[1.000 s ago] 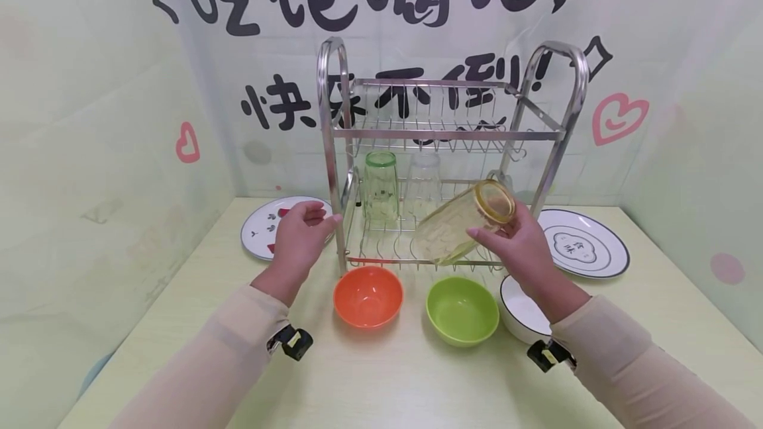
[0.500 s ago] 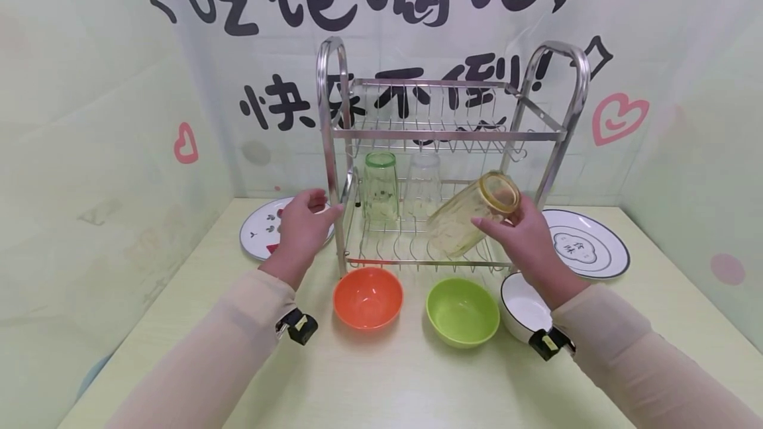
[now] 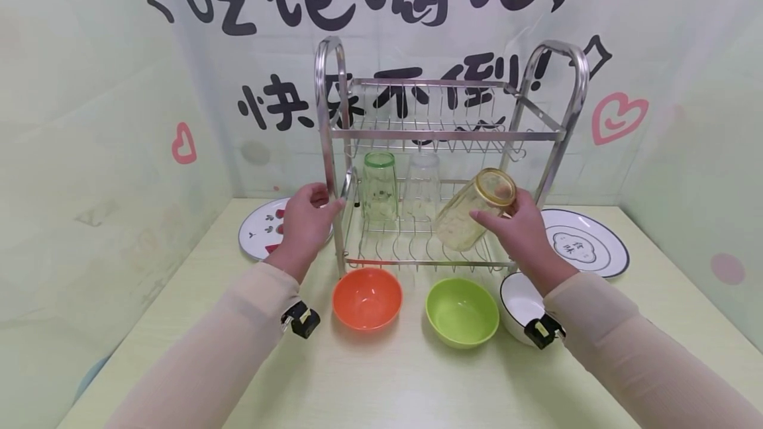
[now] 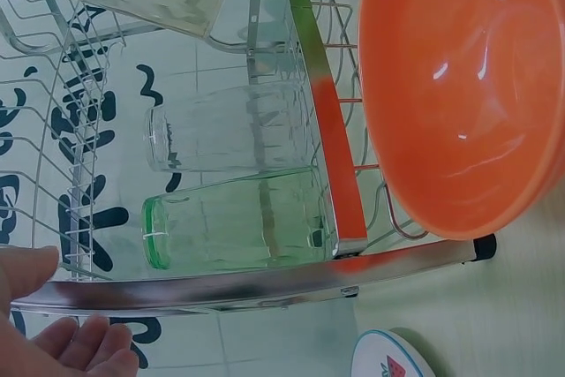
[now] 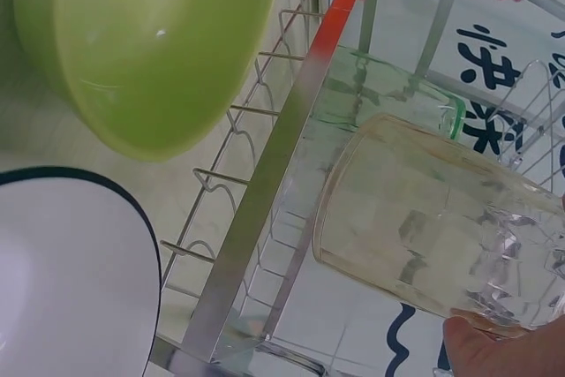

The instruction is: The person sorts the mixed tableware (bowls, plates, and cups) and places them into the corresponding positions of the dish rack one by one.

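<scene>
My right hand (image 3: 524,234) holds a yellowish drinking glass (image 3: 473,212) near its thick amber rim. The glass is tilted, rim up to the right, over the front of the lower tier of a metal dish rack (image 3: 435,262). In the right wrist view the glass (image 5: 433,218) lies across the picture, with the thumb at its side. My left hand (image 3: 306,225) is at the rack's left post, its thumb and fingers on either side of the bar. Inside the lower tier stand a green glass (image 3: 379,190) and a clear glass (image 3: 423,187), side by side.
Before the rack stand an orange bowl (image 3: 367,300), a green bowl (image 3: 461,313) and a white dark-rimmed bowl (image 3: 518,296). A patterned plate (image 3: 253,234) lies at the left, another white plate (image 3: 608,243) at the right. The upper tier (image 3: 453,135) spans above the glasses.
The yellowish glass has moved right and slightly up, and stands more upright than before. My left hand has moved up and a little right along the rack's post.
</scene>
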The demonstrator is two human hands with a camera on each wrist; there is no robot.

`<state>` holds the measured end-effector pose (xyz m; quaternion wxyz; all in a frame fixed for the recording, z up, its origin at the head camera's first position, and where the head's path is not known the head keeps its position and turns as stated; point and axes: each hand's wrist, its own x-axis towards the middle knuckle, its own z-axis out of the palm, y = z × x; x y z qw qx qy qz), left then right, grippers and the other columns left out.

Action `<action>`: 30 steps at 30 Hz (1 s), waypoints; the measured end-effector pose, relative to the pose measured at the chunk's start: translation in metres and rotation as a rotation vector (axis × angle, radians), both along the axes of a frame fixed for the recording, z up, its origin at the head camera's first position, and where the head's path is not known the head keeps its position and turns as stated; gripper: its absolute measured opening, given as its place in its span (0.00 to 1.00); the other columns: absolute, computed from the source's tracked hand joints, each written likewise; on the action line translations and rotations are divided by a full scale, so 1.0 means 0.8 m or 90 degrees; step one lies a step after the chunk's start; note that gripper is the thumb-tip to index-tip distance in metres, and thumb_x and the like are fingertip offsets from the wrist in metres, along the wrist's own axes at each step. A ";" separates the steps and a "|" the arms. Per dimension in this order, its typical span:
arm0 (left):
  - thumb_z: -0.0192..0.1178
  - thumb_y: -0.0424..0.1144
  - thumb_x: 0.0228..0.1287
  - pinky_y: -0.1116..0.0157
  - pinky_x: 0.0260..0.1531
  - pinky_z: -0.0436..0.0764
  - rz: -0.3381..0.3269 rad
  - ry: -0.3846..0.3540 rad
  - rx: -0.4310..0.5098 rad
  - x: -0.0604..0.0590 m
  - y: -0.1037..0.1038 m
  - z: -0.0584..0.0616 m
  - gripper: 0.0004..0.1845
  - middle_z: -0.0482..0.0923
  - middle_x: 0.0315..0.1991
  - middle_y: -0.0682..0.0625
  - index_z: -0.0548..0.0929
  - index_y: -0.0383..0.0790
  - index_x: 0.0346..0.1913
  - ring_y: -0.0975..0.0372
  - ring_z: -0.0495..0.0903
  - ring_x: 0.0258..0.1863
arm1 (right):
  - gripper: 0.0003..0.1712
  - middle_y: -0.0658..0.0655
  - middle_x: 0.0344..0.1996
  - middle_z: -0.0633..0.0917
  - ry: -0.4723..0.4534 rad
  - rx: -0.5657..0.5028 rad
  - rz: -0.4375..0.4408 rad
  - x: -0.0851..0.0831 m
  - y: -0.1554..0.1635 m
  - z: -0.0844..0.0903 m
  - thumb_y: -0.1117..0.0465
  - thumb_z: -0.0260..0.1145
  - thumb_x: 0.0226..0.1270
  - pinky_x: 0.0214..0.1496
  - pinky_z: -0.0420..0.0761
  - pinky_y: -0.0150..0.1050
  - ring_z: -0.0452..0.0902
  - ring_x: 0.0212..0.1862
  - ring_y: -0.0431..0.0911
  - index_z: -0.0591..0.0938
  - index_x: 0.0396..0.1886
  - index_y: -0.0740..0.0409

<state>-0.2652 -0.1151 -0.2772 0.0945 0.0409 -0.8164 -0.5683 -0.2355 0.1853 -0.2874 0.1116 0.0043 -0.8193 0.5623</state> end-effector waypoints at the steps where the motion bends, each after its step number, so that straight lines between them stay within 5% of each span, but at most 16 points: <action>1: 0.59 0.36 0.67 0.57 0.61 0.72 -0.002 0.005 0.003 -0.001 0.000 0.000 0.26 0.74 0.60 0.40 0.69 0.33 0.65 0.52 0.71 0.61 | 0.47 0.67 0.68 0.65 -0.002 0.002 -0.002 -0.001 0.000 -0.001 0.56 0.69 0.61 0.70 0.62 0.49 0.58 0.71 0.56 0.54 0.71 0.70; 30: 0.54 0.34 0.71 0.55 0.51 0.77 -0.040 0.035 -0.048 -0.006 0.003 -0.002 0.13 0.76 0.47 0.40 0.76 0.33 0.54 0.51 0.72 0.45 | 0.47 0.70 0.67 0.63 -0.074 0.056 -0.006 -0.031 -0.001 -0.010 0.56 0.68 0.61 0.70 0.61 0.55 0.58 0.69 0.61 0.53 0.70 0.71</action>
